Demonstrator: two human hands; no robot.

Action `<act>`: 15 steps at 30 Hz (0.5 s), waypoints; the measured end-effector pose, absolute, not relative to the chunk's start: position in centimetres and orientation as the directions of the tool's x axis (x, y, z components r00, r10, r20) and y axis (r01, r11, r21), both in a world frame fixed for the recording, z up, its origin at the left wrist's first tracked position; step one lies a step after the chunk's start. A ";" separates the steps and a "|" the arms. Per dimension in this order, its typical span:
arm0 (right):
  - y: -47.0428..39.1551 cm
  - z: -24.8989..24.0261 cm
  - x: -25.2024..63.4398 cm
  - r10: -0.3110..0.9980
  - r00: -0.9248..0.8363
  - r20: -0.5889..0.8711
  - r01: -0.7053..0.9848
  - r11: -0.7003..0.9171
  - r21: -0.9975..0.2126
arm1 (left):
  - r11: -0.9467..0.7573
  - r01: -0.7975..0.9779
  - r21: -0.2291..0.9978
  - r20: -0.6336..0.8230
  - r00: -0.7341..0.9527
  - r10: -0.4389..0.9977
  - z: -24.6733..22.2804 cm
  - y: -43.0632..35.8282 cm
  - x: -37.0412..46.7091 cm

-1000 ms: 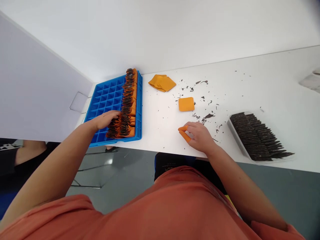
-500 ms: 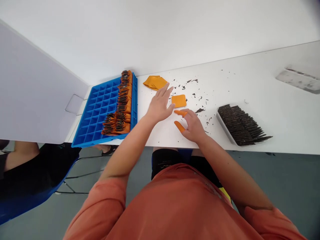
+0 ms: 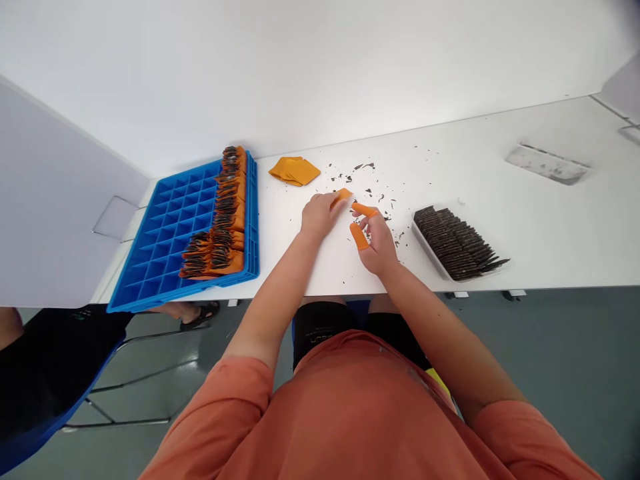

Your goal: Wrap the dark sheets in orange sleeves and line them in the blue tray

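Observation:
My left hand point(image 3: 321, 214) is closed on a small orange paper pouch point(image 3: 343, 195), pinching it near the table top. Part of the pouch is hidden behind my fingers. Just to its right, my right hand point(image 3: 374, 238) is open, thumb and index finger apart, with orange finger cots on both. Nothing shows between those fingers. Beyond my left hand lies a small pile of flat orange pouches point(image 3: 295, 171). To the right, a white tray point(image 3: 434, 265) holds rows of thin dark flat pieces point(image 3: 457, 241).
At the left stands a blue compartment crate point(image 3: 170, 230), its right side filled with orange pouches with dark contents point(image 3: 227, 220). Dark flakes point(image 3: 369, 191) litter the white table. A smudged clear tray point(image 3: 547, 164) is at the far right. Another person point(image 3: 65, 353) sits at the left.
My left hand has gone from spread fingers to a pinch on the orange pouch that lay flat on the table. My right hand stays open close by. The camera view has shifted.

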State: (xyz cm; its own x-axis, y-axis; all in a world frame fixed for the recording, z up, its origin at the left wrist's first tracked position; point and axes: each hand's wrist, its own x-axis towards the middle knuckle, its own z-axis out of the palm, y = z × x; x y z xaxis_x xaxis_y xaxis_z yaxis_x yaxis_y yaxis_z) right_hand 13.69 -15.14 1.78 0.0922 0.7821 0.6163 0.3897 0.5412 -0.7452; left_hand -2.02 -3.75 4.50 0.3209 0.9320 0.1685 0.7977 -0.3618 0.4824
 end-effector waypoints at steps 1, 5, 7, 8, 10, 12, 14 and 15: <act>-15.1 1.7 13.7 0.780 0.098 0.619 0.392 0.541 -0.744 | -0.330 0.785 0.524 0.199 0.264 0.944 4.4 -3.7 -2.1; -14.6 1.0 14.1 0.733 0.196 0.651 0.441 0.527 -0.727 | -0.239 0.687 0.686 0.340 -0.012 0.940 4.1 -3.6 -2.4; -14.2 0.7 14.5 0.684 0.303 0.664 0.499 0.480 -0.722 | -0.266 0.557 0.787 0.376 -0.090 0.922 4.0 -3.6 -2.5; -13.9 0.6 14.7 0.662 0.348 0.664 0.527 0.448 -0.722 | -0.293 0.454 0.841 0.376 -0.102 0.921 4.0 -3.7 -2.5; -13.6 0.6 14.8 0.659 0.384 0.647 0.557 0.394 -0.731 | -0.332 0.221 0.917 0.351 -0.051 0.935 4.1 -3.8 -2.2; -13.4 0.7 14.7 0.709 0.358 0.607 0.550 0.366 -0.751 | -0.314 0.060 0.947 0.310 0.066 0.948 4.4 -4.0 -1.7; -13.4 0.9 14.4 0.757 0.327 0.566 0.539 0.342 -0.770 | -0.271 -0.018 0.962 0.270 0.179 0.946 4.6 -4.3 -1.2; -13.4 1.1 14.4 0.773 0.322 0.546 0.536 0.326 -0.779 | -0.254 -0.027 0.967 0.253 0.234 0.939 4.7 -4.4 -1.0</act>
